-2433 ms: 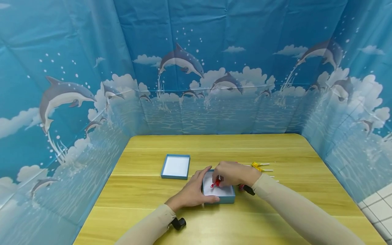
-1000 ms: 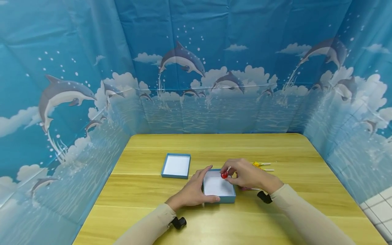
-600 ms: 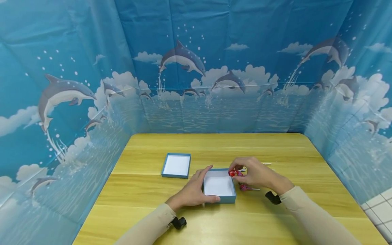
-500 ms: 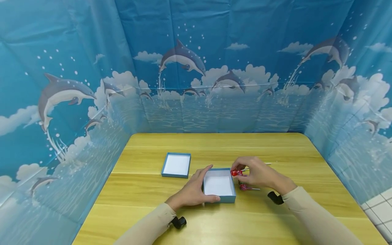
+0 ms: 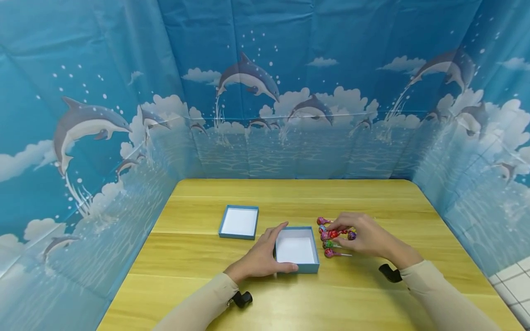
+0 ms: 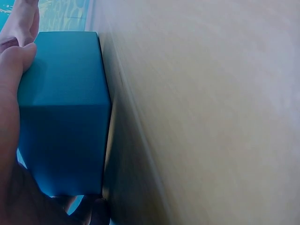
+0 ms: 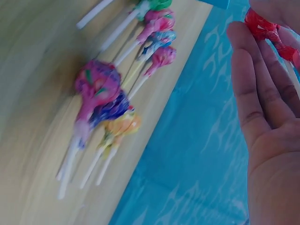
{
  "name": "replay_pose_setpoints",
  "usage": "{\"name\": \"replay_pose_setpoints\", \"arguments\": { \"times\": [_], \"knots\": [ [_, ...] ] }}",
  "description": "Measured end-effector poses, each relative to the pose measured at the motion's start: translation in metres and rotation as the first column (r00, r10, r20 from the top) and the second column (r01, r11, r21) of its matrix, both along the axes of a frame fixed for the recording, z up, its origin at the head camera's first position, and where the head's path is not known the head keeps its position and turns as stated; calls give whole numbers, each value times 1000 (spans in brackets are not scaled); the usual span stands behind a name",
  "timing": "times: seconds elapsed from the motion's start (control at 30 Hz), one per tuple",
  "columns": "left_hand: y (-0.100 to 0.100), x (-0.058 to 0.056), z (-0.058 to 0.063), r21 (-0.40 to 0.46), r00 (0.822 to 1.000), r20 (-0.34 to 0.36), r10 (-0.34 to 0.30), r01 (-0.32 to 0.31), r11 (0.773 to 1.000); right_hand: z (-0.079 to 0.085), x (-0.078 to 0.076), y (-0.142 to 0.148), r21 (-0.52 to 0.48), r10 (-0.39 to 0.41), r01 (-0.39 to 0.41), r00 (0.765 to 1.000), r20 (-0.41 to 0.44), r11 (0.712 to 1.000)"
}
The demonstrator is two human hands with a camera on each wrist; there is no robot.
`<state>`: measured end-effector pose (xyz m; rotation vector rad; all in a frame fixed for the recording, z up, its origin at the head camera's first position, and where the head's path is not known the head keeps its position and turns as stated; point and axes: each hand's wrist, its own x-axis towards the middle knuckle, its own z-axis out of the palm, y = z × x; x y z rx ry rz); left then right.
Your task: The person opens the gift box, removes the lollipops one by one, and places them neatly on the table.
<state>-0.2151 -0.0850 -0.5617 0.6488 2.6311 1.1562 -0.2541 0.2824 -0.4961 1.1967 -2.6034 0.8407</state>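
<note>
My left hand (image 5: 261, 258) holds the blue square box (image 5: 307, 268) by its left side, thumb along the front wall and fingers toward the back. The box has a white inside, with nothing lying in it. In the left wrist view the hand spans a corner of the box (image 6: 65, 70), which sits on the table. My right hand (image 5: 366, 235) pinches a red-wrapped lollipop (image 5: 333, 234) between thumb and fingers, above the other lollipops right of the box. The red lollipop (image 7: 262, 24) shows at the fingertips in the right wrist view.
Several lollipops lie in a column beside the box, among them pink (image 5: 330, 253) and green (image 5: 327, 244) ones. Purple (image 7: 99, 82) and yellow ones (image 7: 123, 124) lie farther right. A blue-rimmed lid (image 5: 239, 222) lies at the back left. Dolphin-print curtains (image 5: 265, 147) surround the wooden table (image 5: 186, 276).
My right hand has lifted the red lollipop out of the box and carried it right, over the row of lollipops. My left hand has stayed at the box.
</note>
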Motion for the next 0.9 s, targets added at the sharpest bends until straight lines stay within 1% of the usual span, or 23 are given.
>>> {"name": "replay_pose_setpoints", "arguments": {
  "times": [0.1,0.2,0.33,0.47,0.6,0.83,0.9],
  "knots": [
    [0,0,1,3,1000,0,-1,1,1000,-3,1,6,-22,5,-6,1000,-27,1000],
    [0,1,1,0,1000,0,0,0,1000,-6,2,12,-37,4,-5,1000,-27,999],
    [0,1,0,-2,1000,3,0,0,1000,-9,4,19,-43,0,-1,1000,-27,999],
    [0,1,-1,-5,1000,5,1,-1,1000,-11,7,25,-38,-8,6,999,-49,999],
    [0,1,-1,-9,1000,2,-1,1,1000,-15,9,31,-40,-29,27,998,-61,999],
    [0,2,2,-1,1000,3,2,-2,1000,-21,11,46,-56,-79,78,997,-26,995],
    [0,1,2,0,1000,2,2,-2,1000,-22,11,51,-60,-85,83,996,-35,995]
  ]
}}
